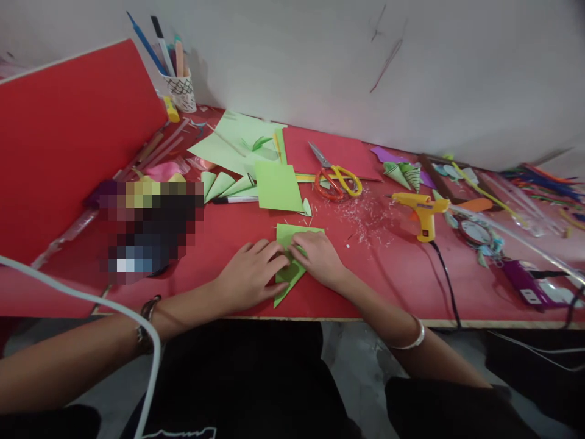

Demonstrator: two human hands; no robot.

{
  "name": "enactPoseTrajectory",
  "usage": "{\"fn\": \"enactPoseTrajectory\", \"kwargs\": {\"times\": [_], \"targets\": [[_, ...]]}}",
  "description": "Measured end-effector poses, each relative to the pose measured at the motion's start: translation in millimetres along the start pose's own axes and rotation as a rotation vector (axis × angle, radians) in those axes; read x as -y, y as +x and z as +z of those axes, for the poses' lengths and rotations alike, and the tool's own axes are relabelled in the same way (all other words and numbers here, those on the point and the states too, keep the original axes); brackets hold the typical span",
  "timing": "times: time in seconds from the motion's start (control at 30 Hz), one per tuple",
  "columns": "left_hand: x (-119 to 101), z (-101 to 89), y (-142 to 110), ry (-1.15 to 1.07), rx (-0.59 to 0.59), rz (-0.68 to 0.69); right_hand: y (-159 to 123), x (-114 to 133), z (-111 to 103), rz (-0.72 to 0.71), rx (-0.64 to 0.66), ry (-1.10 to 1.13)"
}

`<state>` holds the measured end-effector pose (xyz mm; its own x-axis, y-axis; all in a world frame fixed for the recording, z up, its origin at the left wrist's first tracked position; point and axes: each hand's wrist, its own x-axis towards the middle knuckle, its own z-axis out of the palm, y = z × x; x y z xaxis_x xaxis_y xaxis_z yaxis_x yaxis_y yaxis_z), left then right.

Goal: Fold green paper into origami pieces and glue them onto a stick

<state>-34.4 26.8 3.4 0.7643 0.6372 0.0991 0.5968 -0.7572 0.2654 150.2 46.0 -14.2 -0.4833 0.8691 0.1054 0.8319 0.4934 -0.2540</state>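
A green sheet of paper (290,275) lies near the table's front edge, its right side folded over on a slant. My left hand (251,275) rests along its left edge, fingers apart and fingertips on the paper. Curled over the fold from the right, my right hand (321,258) has its fingers bent and pressed together on the paper; the fingertips are partly hidden. Just beyond both hands is a flat green square (278,186). Several rolled green paper cones (223,185) lie left of that square, beside a marker (235,199).
Scissors (336,174) lie on red paper sheets (329,146) at the back. A yellow glue gun (423,210) stands at right, its black cord running over the front edge. A pen cup (181,91) stands back left, near a large red board (68,146). A white cable (114,302) crosses the left foreground.
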Motion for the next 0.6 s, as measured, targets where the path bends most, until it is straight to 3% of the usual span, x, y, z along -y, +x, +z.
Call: {"fn": "enactPoseTrajectory", "kwargs": {"times": [0.27,0.6], "targets": [[5.7,5.2,-3.8,-0.049,-0.044,0.027,0.1,2.6,-2.3,0.025,0.031,-0.034],[2.2,0.8,-8.4,-0.066,0.01,-0.007,1.4,3.6,-4.0,0.03,0.053,-0.036]]}}
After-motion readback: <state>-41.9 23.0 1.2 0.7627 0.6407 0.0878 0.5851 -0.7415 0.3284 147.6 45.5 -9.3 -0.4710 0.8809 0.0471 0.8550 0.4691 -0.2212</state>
